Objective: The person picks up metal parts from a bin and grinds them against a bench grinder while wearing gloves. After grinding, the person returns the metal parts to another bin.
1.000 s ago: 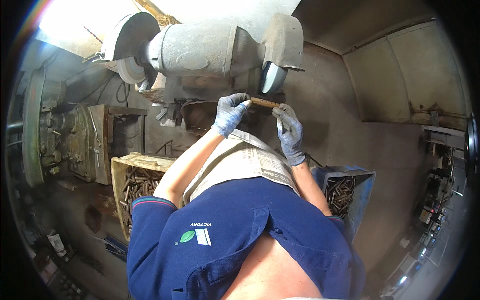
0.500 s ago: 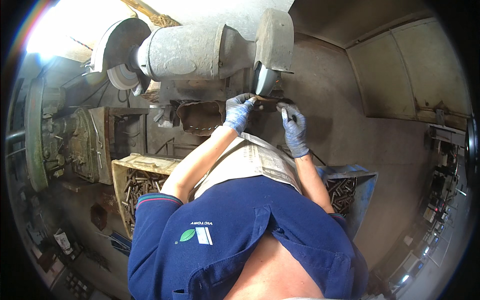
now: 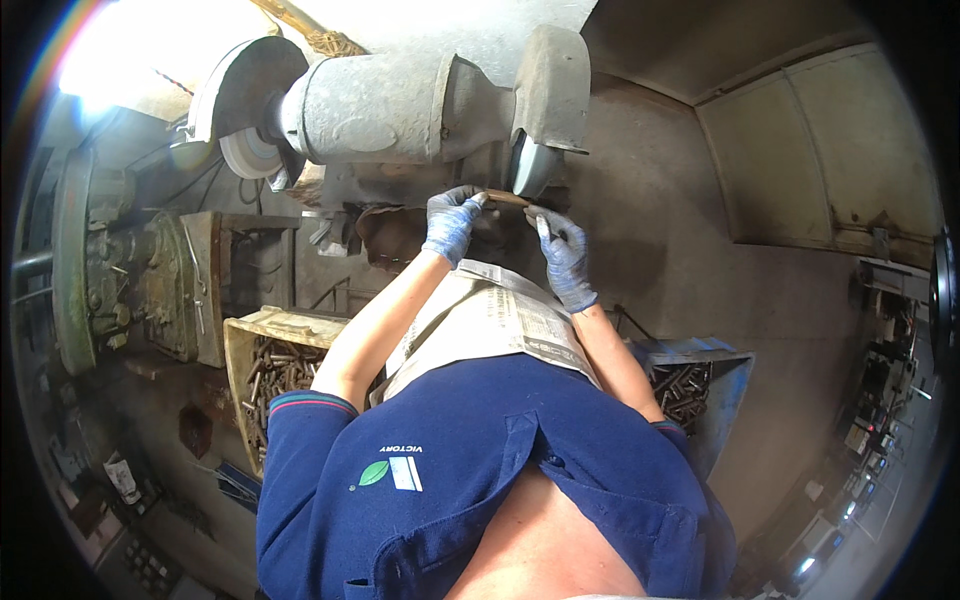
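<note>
Both my hands wear blue-grey work gloves and hold a short brownish metal rod [image 3: 508, 198] between them. My left hand [image 3: 452, 222] pinches its left end, and the fingertips of my right hand [image 3: 562, 250] close on the right end. The rod lies nearly level at the lower edge of the right grinding wheel [image 3: 535, 165]; whether it touches the wheel I cannot tell. That wheel sits under the metal guard [image 3: 555, 85] of a grey bench grinder [image 3: 370, 108]. A second, pale wheel [image 3: 248, 155] is at the grinder's left end.
A pale wooden crate [image 3: 240, 365] full of metal rods stands by my left arm. By my right arm is a blue bin [image 3: 735, 400] with similar rods. Green machinery [image 3: 130, 280] stands at left, a metal cabinet [image 3: 800, 150] at far right. Newspaper [image 3: 535, 325] covers my lap.
Both my hands have shifted left along the wheel with the rod, which now shows more fully between them. The view has moved slightly too.
</note>
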The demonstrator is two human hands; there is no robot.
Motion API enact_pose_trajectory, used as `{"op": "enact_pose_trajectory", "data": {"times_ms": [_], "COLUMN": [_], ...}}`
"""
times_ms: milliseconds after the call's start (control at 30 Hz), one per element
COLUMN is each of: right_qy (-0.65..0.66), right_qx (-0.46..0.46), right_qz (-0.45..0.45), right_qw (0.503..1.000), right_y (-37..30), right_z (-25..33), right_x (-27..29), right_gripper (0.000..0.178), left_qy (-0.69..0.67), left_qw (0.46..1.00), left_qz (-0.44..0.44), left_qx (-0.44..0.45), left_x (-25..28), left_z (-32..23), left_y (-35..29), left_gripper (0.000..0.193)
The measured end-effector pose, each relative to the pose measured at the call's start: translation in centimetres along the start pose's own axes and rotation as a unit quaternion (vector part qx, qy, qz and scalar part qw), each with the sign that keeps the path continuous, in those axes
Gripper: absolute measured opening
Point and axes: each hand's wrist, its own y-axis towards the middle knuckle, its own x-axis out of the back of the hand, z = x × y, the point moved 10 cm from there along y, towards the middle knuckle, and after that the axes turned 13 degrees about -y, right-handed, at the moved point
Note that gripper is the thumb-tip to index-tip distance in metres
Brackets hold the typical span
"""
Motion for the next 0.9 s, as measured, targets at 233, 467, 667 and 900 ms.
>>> {"op": "enact_pose_trajectory", "data": {"times_ms": [233, 467, 667, 900], "right_qy": [0.06, -0.002, 0.066, 0.105], "right_qx": [-0.082, -0.079, -0.059, -0.012], "right_qz": [0.021, 0.058, 0.092, 0.076], "right_qw": [0.995, 0.995, 0.992, 0.991], "right_y": [-0.3, -0.1, -0.2, -0.7], "right_z": [-2.7, -1.4, -0.8, 1.2], "right_x": [2.8, 0.4, -2.6, -3.1], "right_gripper": [0.017, 0.019, 0.024, 0.022], "left_qy": [0.035, 0.029, 0.02, 0.063], "left_qw": [0.999, 0.999, 0.999, 0.996], "left_qz": [0.001, -0.026, -0.023, 0.017], "left_qx": [0.025, 0.02, -0.011, -0.068], "left_x": [-2.6, -0.6, 1.5, 2.1], "left_z": [2.4, 0.9, -0.5, -2.6], "left_y": [0.5, 0.6, 0.9, -0.1], "left_gripper": [0.007, 0.006, 0.007, 0.009]}}
